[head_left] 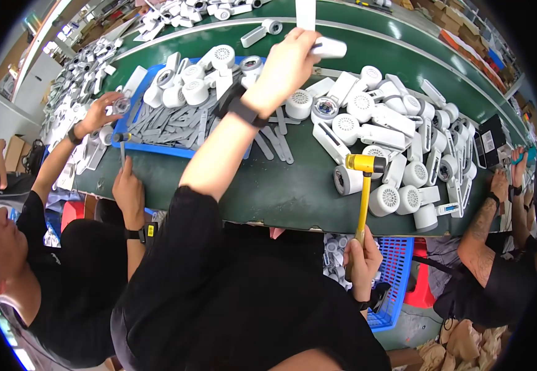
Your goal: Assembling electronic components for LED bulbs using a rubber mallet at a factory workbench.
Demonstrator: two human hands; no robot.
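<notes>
Toward the far edge of the green table (268,191), the left hand (286,65) grips a white housing (331,48), while at the near edge the right hand (363,256) holds a yellow hammer (365,198) beside heaped white devices (393,120).

Yellow-black mallet (364,198); white device (331,48); blue tray (157,149).

Looks like smooth plastic on the white housings (361,106), glossy on the hammer (365,185), shiny on the table (268,195), matt cloth on the shirt (250,297).
</notes>
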